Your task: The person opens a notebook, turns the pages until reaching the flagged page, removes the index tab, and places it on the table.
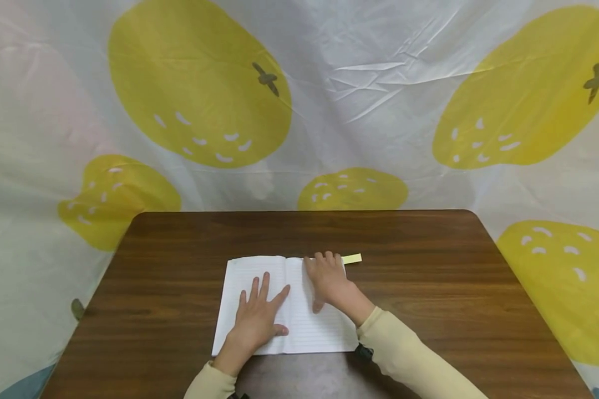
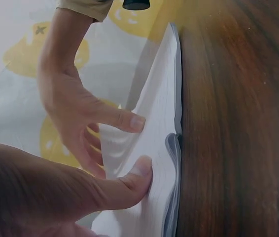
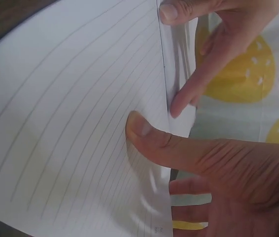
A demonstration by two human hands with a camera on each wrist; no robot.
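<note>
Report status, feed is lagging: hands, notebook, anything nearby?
Left hand flat on notebook. Right hand pressing right page near top edge. Yellow sticky note beside it.

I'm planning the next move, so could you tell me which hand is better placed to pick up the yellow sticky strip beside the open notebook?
The right hand: its fingertips lie at the notebook's top right edge, next to the yellow strip. The left hand lies flat on the left page, farther away.
</note>
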